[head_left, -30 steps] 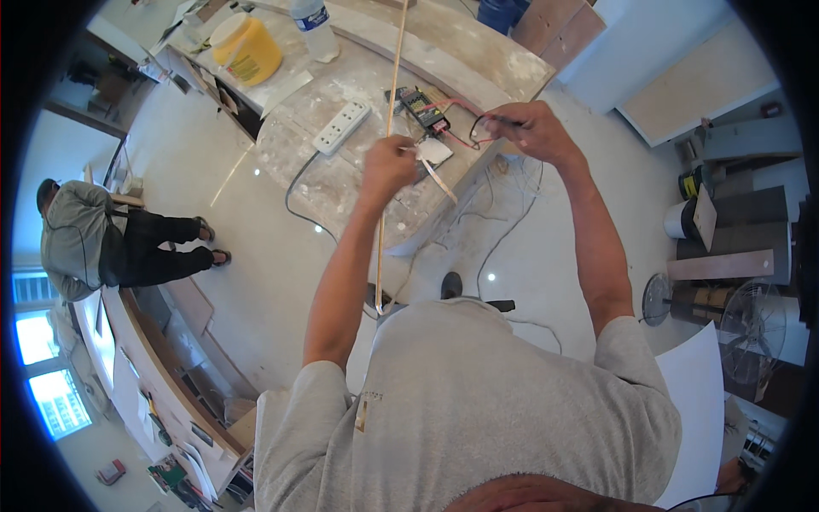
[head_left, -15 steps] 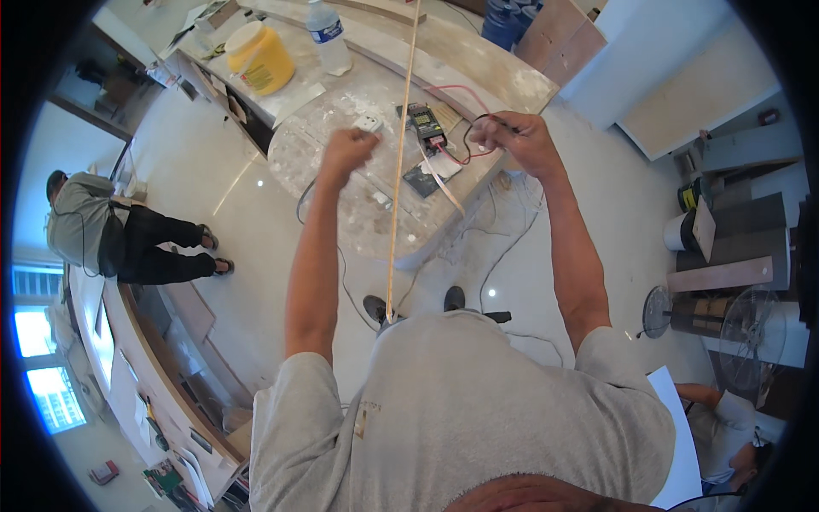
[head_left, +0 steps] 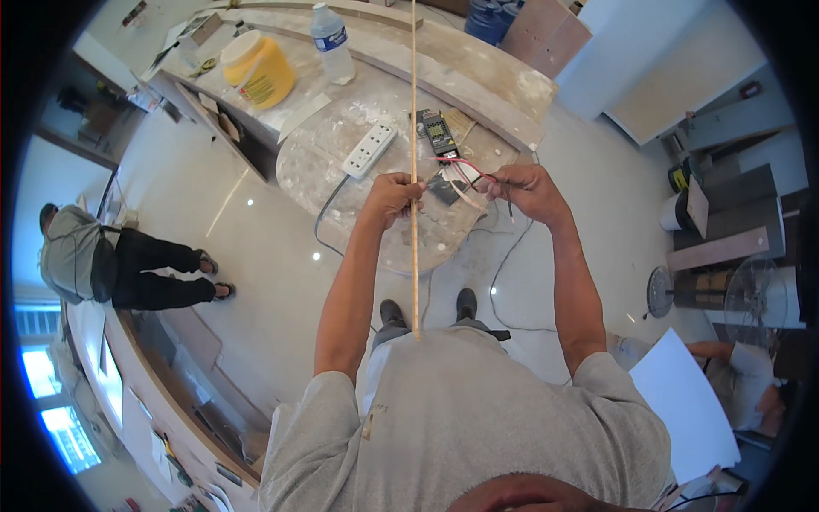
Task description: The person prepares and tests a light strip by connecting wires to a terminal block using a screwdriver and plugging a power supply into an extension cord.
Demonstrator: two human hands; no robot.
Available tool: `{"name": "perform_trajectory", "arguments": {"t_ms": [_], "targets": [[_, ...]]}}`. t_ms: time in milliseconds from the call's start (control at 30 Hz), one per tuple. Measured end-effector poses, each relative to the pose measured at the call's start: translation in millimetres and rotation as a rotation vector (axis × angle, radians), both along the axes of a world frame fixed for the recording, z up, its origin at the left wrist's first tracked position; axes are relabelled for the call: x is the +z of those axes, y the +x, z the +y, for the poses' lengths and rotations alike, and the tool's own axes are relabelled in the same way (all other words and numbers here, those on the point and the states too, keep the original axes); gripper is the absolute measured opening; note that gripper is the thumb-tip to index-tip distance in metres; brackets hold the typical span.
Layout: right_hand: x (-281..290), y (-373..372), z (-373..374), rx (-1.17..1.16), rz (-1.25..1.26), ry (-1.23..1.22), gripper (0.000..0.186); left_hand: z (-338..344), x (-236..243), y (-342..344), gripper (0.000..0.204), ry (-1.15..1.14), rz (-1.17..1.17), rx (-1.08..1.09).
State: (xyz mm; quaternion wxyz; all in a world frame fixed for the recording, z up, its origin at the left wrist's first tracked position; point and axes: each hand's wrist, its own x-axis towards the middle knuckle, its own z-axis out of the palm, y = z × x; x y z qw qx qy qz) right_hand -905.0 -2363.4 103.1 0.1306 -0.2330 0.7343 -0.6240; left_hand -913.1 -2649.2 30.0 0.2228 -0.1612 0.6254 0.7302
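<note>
My right hand (head_left: 527,189) pinches a pair of red and black wires (head_left: 461,163), with loose ends hanging under its fingers. My left hand (head_left: 395,198) is closed near the table's front, beside the thin tan cord (head_left: 415,102) that crosses the view from top to shirt; whatever its fingers hold is hidden. Beyond the hands lies a black box-shaped electrical unit with yellow marking (head_left: 438,132). A dark flat piece (head_left: 445,188) and a pale strip lie near the wires. To the left a white power strip (head_left: 370,150) rests on the dusty table (head_left: 311,166).
A yellow tub (head_left: 258,70) and a water bottle (head_left: 331,44) stand farther back on the worktop. Cables trail over the floor. One person (head_left: 119,252) stands bent at the left; another (head_left: 742,380) is at the lower right. A white panel (head_left: 685,405) is beside my right shoulder.
My left hand has moved right and nearer, away from the power strip, which now shows whole. My right hand has come nearer with the wires, whose red and black ends now hang together.
</note>
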Motion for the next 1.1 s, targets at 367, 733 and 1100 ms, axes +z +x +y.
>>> {"name": "perform_trajectory", "arguments": {"t_ms": [367, 733, 1100], "targets": [[-10.0, 45.5, -64.8, 0.097, 0.213, 0.533, 0.02, -60.2, 1.8, -19.1, 0.022, 0.033, -0.041, -0.172], [-8.9, 45.3, -52.8, 0.177, 0.243, 0.506, 0.017, -136.3, 10.2, -25.1, 0.024, -0.427, 0.105, -0.165], [-18.7, 75.6, -6.2, -0.111, 0.283, 0.455, 0.024, -185.8, -20.1, -36.9, 0.027, -0.79, 0.313, -0.166]]}}
